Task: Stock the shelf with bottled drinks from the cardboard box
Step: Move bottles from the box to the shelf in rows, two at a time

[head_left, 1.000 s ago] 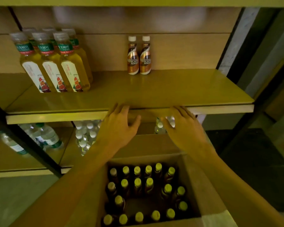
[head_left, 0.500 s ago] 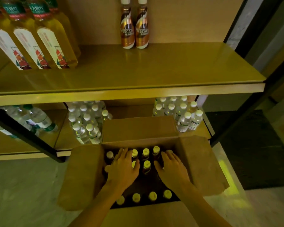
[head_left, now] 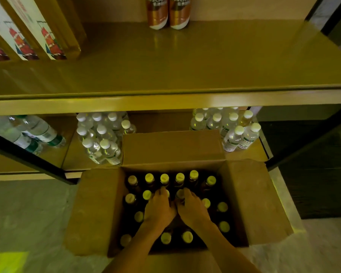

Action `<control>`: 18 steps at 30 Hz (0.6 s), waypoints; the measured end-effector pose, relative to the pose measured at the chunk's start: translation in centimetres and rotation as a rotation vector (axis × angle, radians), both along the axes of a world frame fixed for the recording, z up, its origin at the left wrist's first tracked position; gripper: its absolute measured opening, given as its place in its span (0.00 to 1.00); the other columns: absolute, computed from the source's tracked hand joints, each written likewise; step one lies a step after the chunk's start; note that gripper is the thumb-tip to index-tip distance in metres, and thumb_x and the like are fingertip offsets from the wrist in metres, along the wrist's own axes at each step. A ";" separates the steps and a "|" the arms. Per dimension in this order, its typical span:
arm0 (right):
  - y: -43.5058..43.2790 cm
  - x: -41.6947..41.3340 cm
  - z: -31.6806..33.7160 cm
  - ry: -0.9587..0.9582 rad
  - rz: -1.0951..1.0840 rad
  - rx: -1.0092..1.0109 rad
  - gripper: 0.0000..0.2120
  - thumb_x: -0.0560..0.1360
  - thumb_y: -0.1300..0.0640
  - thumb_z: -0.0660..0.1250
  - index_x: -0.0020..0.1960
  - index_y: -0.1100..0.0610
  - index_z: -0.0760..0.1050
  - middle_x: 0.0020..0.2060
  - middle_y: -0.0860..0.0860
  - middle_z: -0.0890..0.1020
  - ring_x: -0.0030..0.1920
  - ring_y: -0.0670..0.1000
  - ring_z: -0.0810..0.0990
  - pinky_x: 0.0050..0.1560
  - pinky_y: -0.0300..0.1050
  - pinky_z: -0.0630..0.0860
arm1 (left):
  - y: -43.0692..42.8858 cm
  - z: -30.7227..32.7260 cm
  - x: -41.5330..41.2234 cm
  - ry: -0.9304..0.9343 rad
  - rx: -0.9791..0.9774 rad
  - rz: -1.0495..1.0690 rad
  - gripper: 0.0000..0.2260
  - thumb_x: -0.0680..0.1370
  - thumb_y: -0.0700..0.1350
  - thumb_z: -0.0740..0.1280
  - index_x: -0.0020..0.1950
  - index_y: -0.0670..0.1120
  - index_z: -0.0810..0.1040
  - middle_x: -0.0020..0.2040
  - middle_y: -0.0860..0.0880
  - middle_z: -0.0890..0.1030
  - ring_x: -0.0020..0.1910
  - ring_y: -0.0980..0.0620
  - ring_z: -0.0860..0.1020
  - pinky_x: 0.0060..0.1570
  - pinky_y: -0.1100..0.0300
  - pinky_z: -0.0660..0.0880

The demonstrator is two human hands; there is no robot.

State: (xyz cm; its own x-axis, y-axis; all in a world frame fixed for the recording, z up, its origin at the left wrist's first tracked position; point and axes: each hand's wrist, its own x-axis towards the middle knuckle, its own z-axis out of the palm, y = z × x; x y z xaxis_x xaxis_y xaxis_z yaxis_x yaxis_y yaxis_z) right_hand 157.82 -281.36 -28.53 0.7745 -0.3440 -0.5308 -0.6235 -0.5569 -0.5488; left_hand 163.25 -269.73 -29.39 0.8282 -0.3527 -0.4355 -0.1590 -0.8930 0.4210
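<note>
An open cardboard box (head_left: 95, 209) stands on the floor in front of the shelf unit, filled with several dark bottles with yellow caps (head_left: 179, 177). Both my hands are down inside it, side by side in the second row. My left hand (head_left: 159, 208) curls over the neck of one dark bottle, hiding most of its cap. My right hand (head_left: 193, 210) grips the neck of the neighbouring bottle (head_left: 180, 194). The upper shelf board (head_left: 165, 99) stretches above the box, and two brown Nescafe bottles (head_left: 168, 14) stand at its back.
Tall yellow drink bottles (head_left: 37, 30) stand at the upper shelf's left. On the lower shelf are two groups of clear water bottles (head_left: 104, 138) (head_left: 232, 127), with larger water bottles lying at the left (head_left: 28, 133). A black frame bar (head_left: 28, 156) slants at lower left.
My hands dropped from the shelf edge into the box and closed together on two middle bottles. The view tilted down and moved closer to the box.
</note>
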 end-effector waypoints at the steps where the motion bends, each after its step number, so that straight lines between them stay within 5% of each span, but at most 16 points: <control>1: -0.1 0.2 -0.6 0.023 -0.073 0.064 0.18 0.79 0.48 0.63 0.66 0.53 0.69 0.60 0.51 0.78 0.59 0.55 0.78 0.47 0.48 0.75 | -0.2 -0.5 0.1 0.044 -0.027 0.056 0.30 0.80 0.56 0.64 0.77 0.45 0.61 0.69 0.46 0.74 0.65 0.45 0.75 0.46 0.56 0.74; 7: -0.7 0.2 -4.5 0.075 -0.294 0.259 0.23 0.74 0.60 0.65 0.69 0.54 0.68 0.54 0.55 0.81 0.52 0.57 0.82 0.45 0.50 0.81 | -0.5 -3.6 1.1 0.200 -0.165 0.352 0.29 0.75 0.50 0.69 0.74 0.48 0.66 0.63 0.46 0.79 0.60 0.43 0.79 0.48 0.53 0.77; 10: -0.3 0.5 -6.0 0.069 -0.336 0.310 0.27 0.74 0.58 0.69 0.71 0.53 0.67 0.58 0.53 0.81 0.56 0.55 0.81 0.51 0.49 0.80 | -1.1 -4.5 1.5 0.146 -0.172 0.383 0.24 0.74 0.46 0.71 0.69 0.49 0.72 0.57 0.49 0.82 0.56 0.46 0.81 0.37 0.62 0.70; 13: 0.1 0.8 -7.1 -0.002 -0.351 0.323 0.29 0.74 0.57 0.73 0.72 0.53 0.66 0.61 0.50 0.79 0.62 0.52 0.78 0.57 0.47 0.77 | -1.3 -5.6 1.4 0.106 -0.158 0.391 0.19 0.73 0.43 0.71 0.64 0.51 0.77 0.55 0.50 0.83 0.55 0.46 0.81 0.41 0.57 0.77; 18: 0.3 1.7 -8.3 -0.134 -0.454 0.372 0.15 0.80 0.62 0.66 0.61 0.47 0.69 0.52 0.40 0.78 0.59 0.48 0.78 0.47 0.31 0.71 | -1.2 -6.5 0.9 0.095 -0.221 0.409 0.19 0.74 0.37 0.69 0.63 0.52 0.79 0.54 0.51 0.83 0.55 0.47 0.81 0.50 0.52 0.81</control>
State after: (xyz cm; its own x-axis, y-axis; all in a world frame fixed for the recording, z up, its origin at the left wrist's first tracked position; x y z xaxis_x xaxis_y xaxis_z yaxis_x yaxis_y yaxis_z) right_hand 159.57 -281.07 -36.82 0.6622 -0.4659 -0.5869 -0.6657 -0.0063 -0.7461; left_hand 164.12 -270.90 -35.88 0.8788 -0.0990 -0.4668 0.2349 -0.7617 0.6038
